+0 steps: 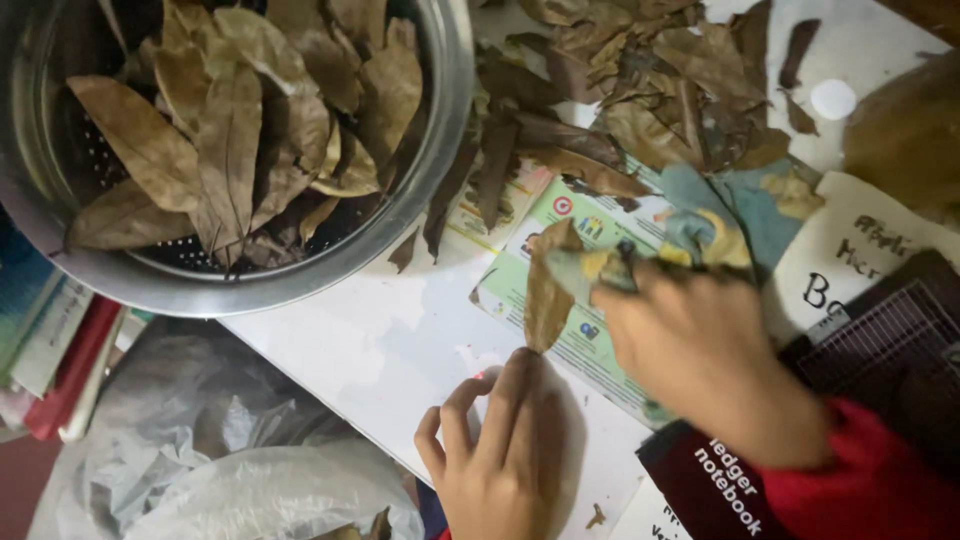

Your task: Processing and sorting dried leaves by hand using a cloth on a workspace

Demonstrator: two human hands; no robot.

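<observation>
white table [380,350], leaves [640,90], colander [445,120]

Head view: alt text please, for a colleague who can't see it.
The left hand pinches the stem of a dried brown leaf while the right hand wipes it with a blue-and-yellow cloth. A metal colander of leaves sits upper left.

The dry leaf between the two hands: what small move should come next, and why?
Probably a short wipe with the cloth down along the leaf. The left hand pins the leaf by its lower tip on the white table, and the right hand presses the cloth against its upper edge. The colander already holds leaves, while a loose pile lies beyond.
</observation>
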